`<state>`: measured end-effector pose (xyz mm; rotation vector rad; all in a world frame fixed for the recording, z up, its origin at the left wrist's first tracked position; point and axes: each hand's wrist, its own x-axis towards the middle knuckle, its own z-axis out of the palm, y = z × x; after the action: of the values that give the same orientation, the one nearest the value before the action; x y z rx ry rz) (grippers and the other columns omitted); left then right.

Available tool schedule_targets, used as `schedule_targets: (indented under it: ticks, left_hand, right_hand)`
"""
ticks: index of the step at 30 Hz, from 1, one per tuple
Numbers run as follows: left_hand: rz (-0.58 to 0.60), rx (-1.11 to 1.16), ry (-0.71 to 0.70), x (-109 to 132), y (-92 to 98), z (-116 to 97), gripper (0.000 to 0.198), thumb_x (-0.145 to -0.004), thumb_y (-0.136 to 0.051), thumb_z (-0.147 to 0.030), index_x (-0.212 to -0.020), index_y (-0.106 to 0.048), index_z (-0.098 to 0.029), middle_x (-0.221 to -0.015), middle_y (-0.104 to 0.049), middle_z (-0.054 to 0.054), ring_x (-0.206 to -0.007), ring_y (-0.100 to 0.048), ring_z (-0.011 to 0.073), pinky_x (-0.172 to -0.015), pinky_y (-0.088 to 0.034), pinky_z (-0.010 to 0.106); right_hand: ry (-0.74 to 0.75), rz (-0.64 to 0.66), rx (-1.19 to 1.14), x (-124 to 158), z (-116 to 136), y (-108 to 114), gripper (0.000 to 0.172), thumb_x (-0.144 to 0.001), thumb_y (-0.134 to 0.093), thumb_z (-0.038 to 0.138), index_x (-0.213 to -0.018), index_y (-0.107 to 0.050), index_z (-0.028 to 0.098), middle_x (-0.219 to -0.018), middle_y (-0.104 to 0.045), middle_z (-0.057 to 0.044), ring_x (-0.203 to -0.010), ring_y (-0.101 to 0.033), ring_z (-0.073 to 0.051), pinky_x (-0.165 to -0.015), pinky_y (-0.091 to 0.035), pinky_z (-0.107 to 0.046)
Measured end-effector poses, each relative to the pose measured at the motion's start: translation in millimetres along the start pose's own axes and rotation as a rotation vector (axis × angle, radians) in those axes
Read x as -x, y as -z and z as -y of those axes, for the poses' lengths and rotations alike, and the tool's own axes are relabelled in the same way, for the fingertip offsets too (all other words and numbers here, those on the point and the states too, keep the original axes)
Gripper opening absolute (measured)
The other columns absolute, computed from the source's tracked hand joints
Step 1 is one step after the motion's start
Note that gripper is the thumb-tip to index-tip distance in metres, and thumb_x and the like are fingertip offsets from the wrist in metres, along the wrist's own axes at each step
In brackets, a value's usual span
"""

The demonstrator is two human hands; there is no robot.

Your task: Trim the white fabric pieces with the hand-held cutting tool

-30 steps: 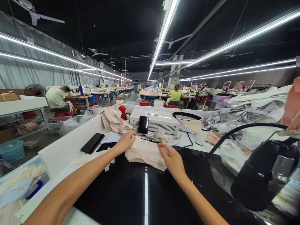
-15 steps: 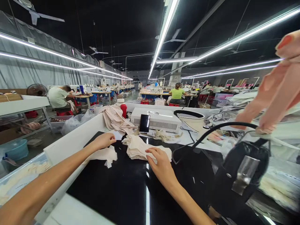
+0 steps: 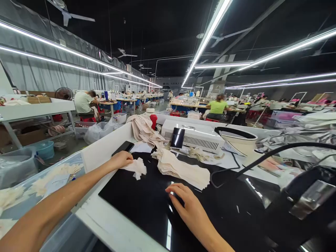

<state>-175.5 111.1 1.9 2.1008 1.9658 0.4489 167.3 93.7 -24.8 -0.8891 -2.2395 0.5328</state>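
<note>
My left hand [image 3: 121, 160] is at the left of the black work surface [image 3: 141, 199], its fingers closed on the left end of a small cream cloth piece [image 3: 138, 166]. My right hand [image 3: 187, 201] hovers over the black surface with fingers loosely apart and nothing in them. Just beyond it lies a stack of cream cloth pieces [image 3: 183, 168], fanned at its left end and apart from the hand. A dark phone [image 3: 123, 148] lies flat, partly behind my left hand.
Behind the stack stand an upright phone [image 3: 177, 137], a white vented box [image 3: 194, 134], a red thread cone [image 3: 153, 121] and draped pinkish fabric [image 3: 144, 129]. A black cable [image 3: 286, 147] arches at right. A clear bin [image 3: 60, 178] with cream pieces stands left. Co-workers sit farther off.
The view has swung left, and the raised peach fabric at right is gone from sight. My right hand has come off the cloth stack. My left hand has closed on the small piece.
</note>
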Motion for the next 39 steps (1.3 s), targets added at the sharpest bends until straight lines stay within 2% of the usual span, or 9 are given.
schedule_targets:
  ticks: [6, 11, 19, 23, 27, 30, 35, 39]
  left_hand:
    - [-0.078, 0.014, -0.053, 9.7, 9.0, -3.5, 0.025, -0.105, -0.061, -0.039, -0.104, -0.071, -0.016, -0.113, -0.072, 0.007, -0.108, -0.068, 0.0235, -0.102, -0.053, 0.046]
    - [-0.099, -0.002, -0.091, 13.4, 12.5, -5.6, 0.021, -0.106, -0.059, -0.033, -0.102, -0.071, -0.015, -0.106, -0.073, 0.006, -0.101, -0.069, 0.0216, -0.097, -0.054, 0.043]
    - [-0.050, -0.078, -0.253, 14.4, -11.3, -20.7, 0.006, -0.094, -0.070, -0.022, -0.100, -0.071, -0.020, -0.108, -0.069, 0.004, -0.103, -0.065, 0.0208, -0.091, -0.047, 0.030]
    - [-0.028, -0.099, -0.285, 11.9, -20.1, -21.5, 0.006, -0.097, -0.066, -0.022, -0.097, -0.069, -0.016, -0.102, -0.068, 0.005, -0.098, -0.065, 0.0209, -0.090, -0.050, 0.034]
    - [-0.030, -0.081, -0.296, 10.1, -21.4, -19.2, 0.015, -0.103, -0.062, -0.026, -0.096, -0.068, -0.015, -0.103, -0.070, 0.005, -0.100, -0.066, 0.0210, -0.094, -0.052, 0.040]
    - [-0.047, -0.032, -0.281, 10.9, -20.9, -20.1, 0.017, -0.102, -0.064, -0.029, -0.092, -0.068, -0.015, -0.100, -0.071, 0.004, -0.096, -0.067, 0.0203, -0.092, -0.053, 0.040]
    - [-0.154, 0.130, -0.190, 14.2, -10.8, -25.1, 0.011, -0.094, -0.059, -0.021, -0.085, -0.064, -0.017, -0.081, -0.065, -0.001, -0.077, -0.061, 0.0167, -0.077, -0.048, 0.031]
    - [-0.311, 0.292, -0.104, 15.2, 17.7, -28.6, 0.012, -0.088, -0.048, -0.025, -0.082, -0.057, -0.020, -0.073, -0.055, -0.003, -0.071, -0.053, 0.0162, -0.069, -0.041, 0.027]
  right_hand:
    - [-0.021, 0.057, -0.047, 3.8, 2.7, -8.3, 0.022, -0.095, -0.054, 0.027, -0.098, -0.075, 0.026, -0.105, -0.077, -0.007, -0.100, -0.074, -0.026, -0.092, -0.061, -0.043]
    - [-0.025, 0.106, -0.092, 2.7, 11.0, -15.9, 0.022, -0.096, -0.052, 0.027, -0.096, -0.074, 0.026, -0.103, -0.076, -0.006, -0.098, -0.074, -0.025, -0.091, -0.060, -0.040]
    - [-0.067, 0.212, -0.130, 6.3, 22.3, -19.8, 0.024, -0.098, -0.048, 0.027, -0.101, -0.071, 0.024, -0.107, -0.074, -0.007, -0.101, -0.070, -0.023, -0.093, -0.055, -0.038]
    - [-0.072, 0.232, -0.149, 10.8, 22.0, -21.5, 0.024, -0.100, -0.047, 0.027, -0.101, -0.071, 0.024, -0.106, -0.073, -0.006, -0.100, -0.070, -0.022, -0.093, -0.054, -0.036]
    - [-0.073, 0.238, -0.155, 13.7, 21.8, -22.4, 0.023, -0.099, -0.048, 0.026, -0.101, -0.071, 0.025, -0.107, -0.073, -0.006, -0.101, -0.070, -0.021, -0.093, -0.054, -0.035]
    - [-0.085, 0.235, -0.150, 14.3, 23.0, -23.1, 0.023, -0.099, -0.048, 0.026, -0.102, -0.071, 0.025, -0.107, -0.073, -0.006, -0.101, -0.070, -0.022, -0.093, -0.054, -0.035]
    - [-0.072, 0.232, -0.159, 14.4, 25.2, -24.1, 0.025, -0.099, -0.047, 0.028, -0.102, -0.072, 0.025, -0.105, -0.074, -0.006, -0.100, -0.071, -0.022, -0.093, -0.054, -0.036]
    - [-0.086, 0.205, -0.198, 14.5, 27.3, -23.1, 0.025, -0.097, -0.049, 0.032, -0.100, -0.073, 0.025, -0.104, -0.075, -0.006, -0.098, -0.071, -0.022, -0.091, -0.055, -0.037]
